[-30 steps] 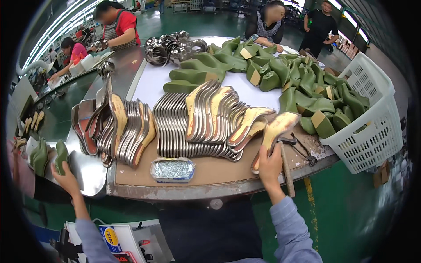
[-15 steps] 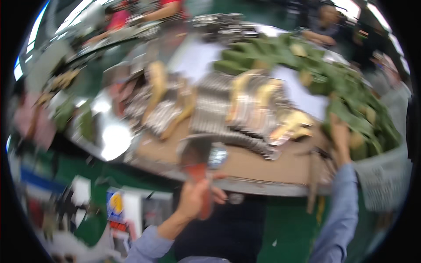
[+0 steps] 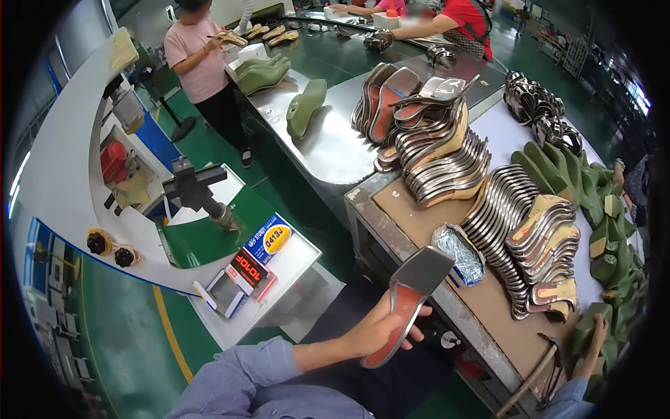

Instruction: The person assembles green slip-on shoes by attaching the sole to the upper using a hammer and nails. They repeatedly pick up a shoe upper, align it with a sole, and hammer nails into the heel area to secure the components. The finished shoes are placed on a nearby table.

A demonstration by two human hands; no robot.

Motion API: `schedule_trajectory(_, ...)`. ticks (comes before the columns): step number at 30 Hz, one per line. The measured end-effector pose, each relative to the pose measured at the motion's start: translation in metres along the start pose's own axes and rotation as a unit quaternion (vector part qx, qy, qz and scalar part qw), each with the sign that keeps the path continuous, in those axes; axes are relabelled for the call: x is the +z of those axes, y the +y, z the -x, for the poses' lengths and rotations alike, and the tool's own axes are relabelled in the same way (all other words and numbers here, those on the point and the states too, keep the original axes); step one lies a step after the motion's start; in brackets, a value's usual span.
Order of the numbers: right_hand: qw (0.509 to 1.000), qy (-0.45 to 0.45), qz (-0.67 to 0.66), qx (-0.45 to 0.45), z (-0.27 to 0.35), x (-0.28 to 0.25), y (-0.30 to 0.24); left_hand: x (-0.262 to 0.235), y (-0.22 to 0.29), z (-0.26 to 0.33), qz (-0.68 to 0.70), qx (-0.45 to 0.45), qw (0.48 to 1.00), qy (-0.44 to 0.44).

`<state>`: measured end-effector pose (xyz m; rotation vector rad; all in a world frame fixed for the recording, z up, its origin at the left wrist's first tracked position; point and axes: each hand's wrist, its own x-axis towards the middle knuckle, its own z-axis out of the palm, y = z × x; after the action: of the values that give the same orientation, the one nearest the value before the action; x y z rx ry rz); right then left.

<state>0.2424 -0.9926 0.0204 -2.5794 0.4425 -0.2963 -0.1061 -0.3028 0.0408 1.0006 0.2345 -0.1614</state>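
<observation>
My left hand [image 3: 382,328] is closed around a shoe insole [image 3: 408,297], reddish-brown along its length with a wide dark grey toe end tilted up. At the far right edge, my right hand [image 3: 597,342] is on a green shoe last [image 3: 585,329], fingers along its side and partly hidden. More green lasts [image 3: 614,262] are heaped just beyond that hand. Rows of stacked insoles [image 3: 499,223] with shiny edges fill the bench between my hands. Beside the left hand's insole lies a foil-wrapped block [image 3: 458,257].
A wooden-handled hammer-like tool [image 3: 532,380] lies at the bench's near right corner. Reddish insoles [image 3: 391,101] are piled farther back. A machine [image 3: 199,188] with a green plate and small boxes [image 3: 269,241] stands left. Two people [image 3: 197,52] [image 3: 457,28] work at the far table.
My view has swung left, bringing the machine and far table in and pushing the lasts to the right edge. The left hand still holds the insole; the right hand stays among the lasts.
</observation>
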Motion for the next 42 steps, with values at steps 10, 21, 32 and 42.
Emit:
schedule_trajectory(10,0.966,-0.016,-0.119,-0.229,0.32,-0.043,-0.303,0.067,-0.027,-0.033,0.1,0.056,0.992,-0.056)
schedule_trajectory(21,0.664,-0.512,-0.54,-0.071,0.466,0.055,-0.299,0.077,0.002,-0.028,0.2,0.057,0.965,-0.16)
schedule_trajectory(32,0.869,-0.099,-0.151,-0.46,0.42,0.081,-0.31,-0.001,0.019,-0.054,0.078,0.192,0.975,0.076)
schedule_trajectory(42,0.881,-0.07,-0.106,-0.455,0.439,0.092,-0.315,0.016,0.067,-0.211,-0.8,0.173,0.568,-0.088)
